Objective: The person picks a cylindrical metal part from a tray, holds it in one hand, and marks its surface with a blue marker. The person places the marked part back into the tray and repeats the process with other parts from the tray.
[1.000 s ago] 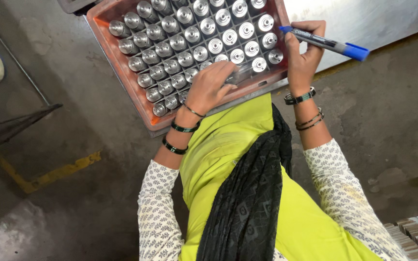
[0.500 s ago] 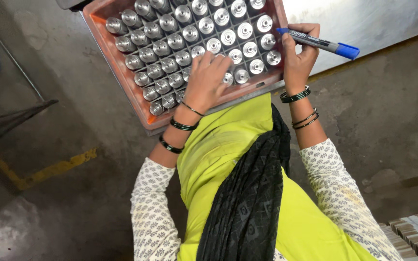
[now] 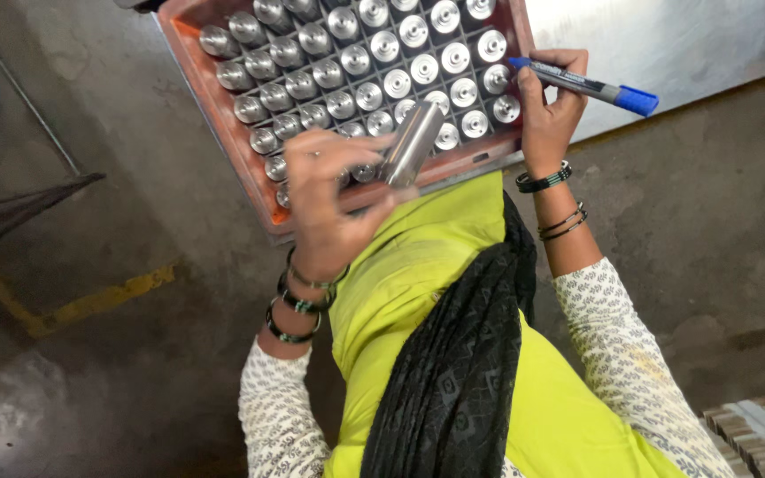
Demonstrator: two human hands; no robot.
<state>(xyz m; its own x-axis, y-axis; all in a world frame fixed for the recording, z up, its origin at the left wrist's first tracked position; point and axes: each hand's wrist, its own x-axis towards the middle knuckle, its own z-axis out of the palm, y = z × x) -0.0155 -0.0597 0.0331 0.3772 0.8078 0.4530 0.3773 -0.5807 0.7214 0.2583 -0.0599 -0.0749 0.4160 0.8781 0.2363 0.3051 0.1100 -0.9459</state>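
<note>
Steel cylinder [image 3: 412,144] gripped in left hand [image 3: 329,199]; right hand [image 3: 549,111] clasps blue marker [image 3: 584,85].

The left hand [image 3: 329,199] is raised with bent wrist, fingers curled closed around a metal cylinder [image 3: 413,142], forearm angled up from the lower left. The right hand [image 3: 549,111] is lifted higher, fingers pinched on a blue marker [image 3: 582,84], wrist straight, bangles on both wrists.

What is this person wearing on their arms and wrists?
Both arms have white sleeves with a small dark print. The left wrist carries several dark and green bangles; the right wrist has one dark-green bangle and thin dark ones further up. A ring may sit on the left hand.
</note>
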